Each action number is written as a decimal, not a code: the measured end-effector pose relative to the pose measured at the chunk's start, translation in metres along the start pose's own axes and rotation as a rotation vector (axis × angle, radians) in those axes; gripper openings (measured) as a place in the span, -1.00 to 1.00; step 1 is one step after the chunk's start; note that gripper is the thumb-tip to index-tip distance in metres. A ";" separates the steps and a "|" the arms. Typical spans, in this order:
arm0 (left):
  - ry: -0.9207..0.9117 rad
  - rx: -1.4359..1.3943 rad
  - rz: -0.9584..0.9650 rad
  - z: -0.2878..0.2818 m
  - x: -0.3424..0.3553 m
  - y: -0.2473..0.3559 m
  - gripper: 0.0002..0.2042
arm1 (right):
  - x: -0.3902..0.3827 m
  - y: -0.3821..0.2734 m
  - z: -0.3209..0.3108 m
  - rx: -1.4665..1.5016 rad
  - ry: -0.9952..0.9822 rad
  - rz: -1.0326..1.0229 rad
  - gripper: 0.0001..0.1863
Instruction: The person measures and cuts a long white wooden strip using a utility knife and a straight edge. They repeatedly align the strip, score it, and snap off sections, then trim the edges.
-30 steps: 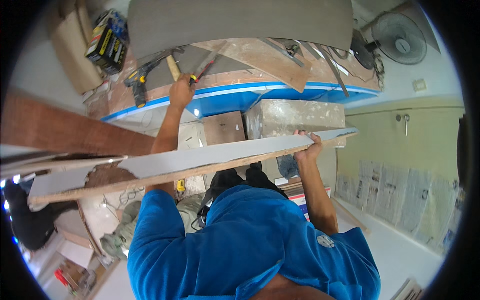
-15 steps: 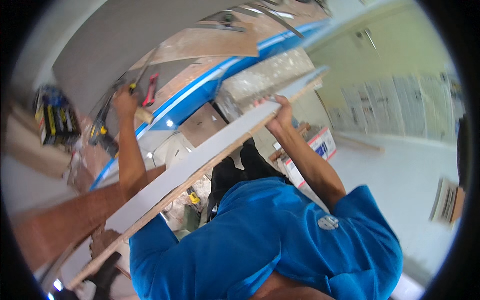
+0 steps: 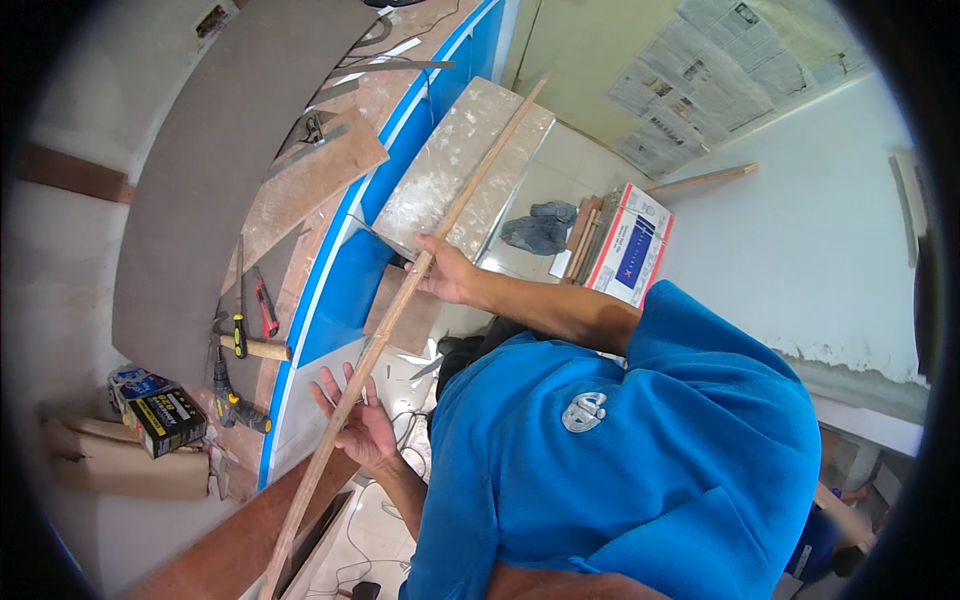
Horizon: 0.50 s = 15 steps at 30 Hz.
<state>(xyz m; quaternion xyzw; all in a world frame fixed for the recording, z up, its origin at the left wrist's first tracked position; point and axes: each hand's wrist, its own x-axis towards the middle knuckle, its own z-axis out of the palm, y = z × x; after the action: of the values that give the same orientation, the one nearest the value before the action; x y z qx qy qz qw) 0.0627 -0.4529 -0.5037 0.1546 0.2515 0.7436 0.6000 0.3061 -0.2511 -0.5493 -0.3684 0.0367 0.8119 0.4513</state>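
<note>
A long narrow board runs slantwise across the view, its raw wooden edge facing up. My right hand is closed around it near the middle. Further down its length, my left hand is palm up with fingers spread, behind the board and close against it; whether it touches cannot be seen. On the bench to the left lie a yellow-and-black handled file, a red utility knife, a hammer whose wooden handle shows, and a cordless drill.
A curved counter with a blue front carries a large grey sheet and a plywood offcut. Beyond the board stands a speckled box-shaped block. A white-and-red carton and dark cloth are right; cables cross the floor.
The board has turned from showing its white face to showing its edge. My left hand has left the tools on the bench and come back to the board, now empty with fingers spread.
</note>
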 end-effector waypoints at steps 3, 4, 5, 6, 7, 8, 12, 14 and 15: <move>0.194 0.075 0.154 0.012 -0.008 -0.010 -0.21 | -0.009 -0.004 -0.008 -0.165 -0.010 0.060 0.01; 0.286 0.105 0.154 0.014 -0.011 -0.012 -0.24 | -0.010 -0.006 -0.013 -0.210 0.005 0.081 0.03; 0.457 0.113 0.141 0.014 -0.015 -0.015 -0.28 | -0.009 -0.008 -0.019 -0.261 -0.007 0.097 0.05; 0.423 0.117 0.130 0.013 -0.019 -0.016 -0.34 | -0.009 -0.011 -0.030 -0.259 -0.088 0.127 0.01; 0.372 0.145 0.145 0.011 -0.025 -0.016 -0.34 | -0.006 -0.018 -0.042 -0.241 -0.041 0.128 -0.02; 0.409 0.158 0.170 0.007 -0.030 -0.014 -0.34 | -0.003 -0.025 -0.058 -0.229 -0.026 0.133 -0.05; 0.423 0.160 0.187 -0.011 -0.053 -0.003 -0.37 | 0.032 -0.085 -0.118 -0.050 0.122 -0.052 -0.11; 0.393 0.118 0.185 -0.019 -0.066 -0.001 -0.39 | 0.055 -0.117 -0.135 0.030 0.134 -0.059 -0.14; 0.416 0.133 0.212 -0.021 -0.073 -0.001 -0.38 | 0.062 -0.126 -0.141 0.075 0.123 -0.063 -0.15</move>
<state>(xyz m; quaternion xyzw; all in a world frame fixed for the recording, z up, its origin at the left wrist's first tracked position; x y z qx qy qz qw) 0.0692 -0.5277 -0.5165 0.0626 0.4005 0.8001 0.4421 0.4614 -0.1881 -0.6567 -0.4013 0.0831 0.7714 0.4868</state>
